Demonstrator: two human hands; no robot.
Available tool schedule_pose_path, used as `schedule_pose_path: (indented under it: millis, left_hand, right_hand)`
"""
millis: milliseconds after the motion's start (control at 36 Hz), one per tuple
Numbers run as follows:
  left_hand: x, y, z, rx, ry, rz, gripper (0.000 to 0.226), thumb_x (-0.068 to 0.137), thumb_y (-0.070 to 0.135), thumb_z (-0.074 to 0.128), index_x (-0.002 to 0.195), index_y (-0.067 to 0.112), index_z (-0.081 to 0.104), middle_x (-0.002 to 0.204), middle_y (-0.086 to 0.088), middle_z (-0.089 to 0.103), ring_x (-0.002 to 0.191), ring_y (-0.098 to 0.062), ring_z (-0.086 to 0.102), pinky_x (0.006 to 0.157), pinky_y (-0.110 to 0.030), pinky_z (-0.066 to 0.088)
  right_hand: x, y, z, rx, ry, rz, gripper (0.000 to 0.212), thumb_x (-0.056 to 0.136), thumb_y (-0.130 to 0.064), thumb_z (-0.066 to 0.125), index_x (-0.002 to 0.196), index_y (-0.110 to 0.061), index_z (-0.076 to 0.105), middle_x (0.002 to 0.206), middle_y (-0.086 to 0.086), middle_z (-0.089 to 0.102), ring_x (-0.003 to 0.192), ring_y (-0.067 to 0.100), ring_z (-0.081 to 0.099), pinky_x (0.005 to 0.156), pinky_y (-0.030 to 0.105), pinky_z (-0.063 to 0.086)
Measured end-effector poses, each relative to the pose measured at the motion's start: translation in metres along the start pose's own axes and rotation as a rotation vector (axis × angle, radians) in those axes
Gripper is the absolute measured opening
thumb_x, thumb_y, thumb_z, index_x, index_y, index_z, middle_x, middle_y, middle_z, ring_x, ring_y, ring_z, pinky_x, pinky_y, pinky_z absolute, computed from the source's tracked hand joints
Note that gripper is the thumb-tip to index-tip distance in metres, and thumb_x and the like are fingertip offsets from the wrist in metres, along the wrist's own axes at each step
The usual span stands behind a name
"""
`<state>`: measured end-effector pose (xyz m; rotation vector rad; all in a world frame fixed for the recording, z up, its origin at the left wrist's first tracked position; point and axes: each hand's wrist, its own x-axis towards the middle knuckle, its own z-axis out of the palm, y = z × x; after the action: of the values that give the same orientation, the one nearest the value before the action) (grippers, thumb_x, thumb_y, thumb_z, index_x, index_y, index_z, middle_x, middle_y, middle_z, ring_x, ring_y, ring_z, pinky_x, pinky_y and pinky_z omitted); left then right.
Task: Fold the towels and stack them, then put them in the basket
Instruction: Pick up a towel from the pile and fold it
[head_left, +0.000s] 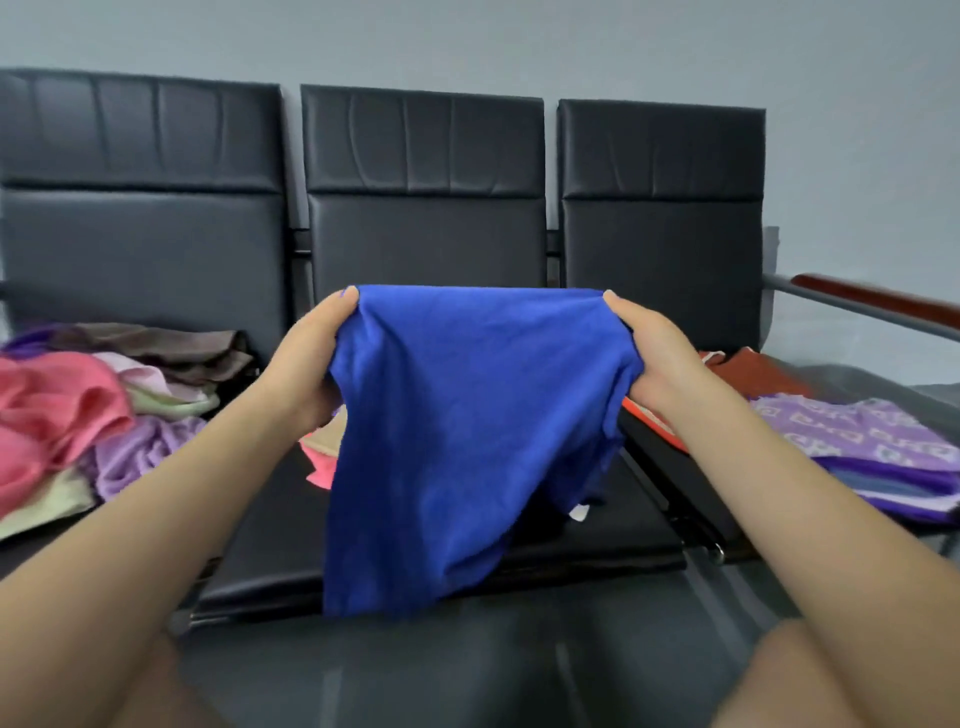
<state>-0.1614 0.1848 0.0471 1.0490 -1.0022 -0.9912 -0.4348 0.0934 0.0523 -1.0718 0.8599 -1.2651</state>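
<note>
Blue towel (467, 431): held up in the air over the middle seat (571, 540) of a black bench, upper edge stretched between both hands, the rest hanging loose to the seat's front edge.

Left hand (311, 358): fingers curled, gripping the towel's upper left corner.

Right hand (649, 353): fingers curled, gripping the upper right corner.

Loose pile (104, 410): left seat; pink, lilac, pale green and brown cloths (unfolded, tumbled together).

Stack (872, 457): right seat; patterned purple cloth on top, an orange-red one (753, 374) behind it.

Pink cloth (319, 467): on the middle seat, partly hidden behind the towel.
</note>
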Motion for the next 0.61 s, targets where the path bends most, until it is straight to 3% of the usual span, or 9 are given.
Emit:
schedule_pose_path:
  millis: [56,139,222,278,333,389,472,556,611]
  left_hand:
    - [-0.006,0.011,0.002,-0.11,-0.012,-0.016,0.036,0.096,0.047,0.046,0.102,0.02,0.069,0.094,0.005,0.075,0.088,-0.012,0.07,0.079,-0.026,0.051]
    - [-0.012,0.022,0.002,-0.244,-0.02,0.034,0.034,0.098,0.041,0.045,0.078,0.02,0.062,0.069,0.005,0.066,0.068,-0.01,0.066,0.064,-0.019,0.053]
    - [-0.005,0.014,0.006,-0.052,0.221,0.343,0.03,0.09,0.019,0.051,0.063,0.016,0.039,0.046,0.016,0.044,0.046,0.002,0.043,0.05,-0.011,0.041]
    - [0.001,0.0,0.006,-0.006,0.379,0.467,0.026,0.081,0.017,0.049,0.059,0.012,0.037,0.046,0.009,0.045,0.043,0.003,0.034,0.049,-0.01,0.03]
    - [0.008,-0.007,-0.002,-0.022,0.408,0.448,0.032,0.091,0.005,0.048,0.06,0.001,0.042,0.053,0.004,0.059,0.042,0.003,0.034,0.05,-0.008,0.029]
    - [0.013,-0.006,-0.018,0.055,0.364,0.375,0.041,0.097,-0.006,0.039,0.061,0.012,0.03,0.04,0.015,0.041,0.041,0.0,0.032,0.048,-0.006,0.029]
    - [0.022,-0.009,-0.044,0.032,0.332,0.217,0.043,0.102,0.017,0.041,0.061,0.021,0.028,0.04,0.016,0.03,0.04,-0.003,0.033,0.045,-0.013,0.036]
    - [0.028,-0.019,-0.061,-0.114,0.243,-0.015,0.049,0.101,0.037,0.041,0.057,0.021,0.053,0.045,0.008,0.05,0.043,-0.005,0.052,0.05,-0.018,0.044]
    - [0.035,-0.029,-0.068,-0.108,0.228,-0.109,0.036,0.1,0.038,0.044,0.077,0.017,0.063,0.061,0.004,0.066,0.061,-0.01,0.063,0.056,-0.021,0.048]
  right_hand:
    - [-0.008,-0.005,0.006,0.019,-0.074,-0.006,0.034,0.096,-0.03,0.058,0.116,-0.004,0.067,0.111,0.013,0.071,0.108,0.026,0.067,0.099,0.037,0.05]
    - [-0.02,-0.014,0.015,0.041,-0.18,-0.013,0.029,0.097,-0.029,0.055,0.105,-0.005,0.07,0.095,0.009,0.073,0.094,0.022,0.069,0.091,0.032,0.05]
    - [-0.026,-0.02,0.021,0.038,-0.243,-0.011,0.025,0.096,-0.029,0.058,0.095,-0.009,0.072,0.084,0.006,0.073,0.084,0.02,0.069,0.083,0.031,0.051]
    - [-0.023,-0.021,0.024,0.009,-0.272,-0.015,0.023,0.096,-0.028,0.059,0.092,-0.01,0.071,0.08,0.004,0.073,0.078,0.018,0.069,0.076,0.029,0.051]
    - [-0.016,-0.016,0.024,-0.065,-0.308,-0.04,0.02,0.097,-0.022,0.055,0.096,-0.009,0.07,0.084,0.004,0.073,0.08,0.016,0.069,0.079,0.028,0.05]
    - [-0.006,-0.007,0.021,-0.259,-0.35,-0.088,0.018,0.096,-0.015,0.055,0.102,-0.008,0.07,0.094,0.008,0.073,0.086,0.017,0.068,0.081,0.031,0.049]
    - [0.014,0.015,0.011,-0.54,-0.314,-0.097,0.013,0.092,-0.014,0.061,0.094,-0.009,0.073,0.091,0.007,0.073,0.081,0.018,0.066,0.074,0.031,0.049]
    - [0.038,0.041,0.002,-0.743,-0.241,-0.103,0.019,0.09,-0.021,0.064,0.082,-0.005,0.069,0.07,-0.003,0.065,0.067,0.009,0.057,0.064,0.024,0.042]
    - [0.055,0.062,-0.002,-0.816,-0.171,-0.116,0.023,0.089,-0.021,0.062,0.083,0.0,0.066,0.072,0.004,0.061,0.07,0.014,0.053,0.066,0.029,0.039]
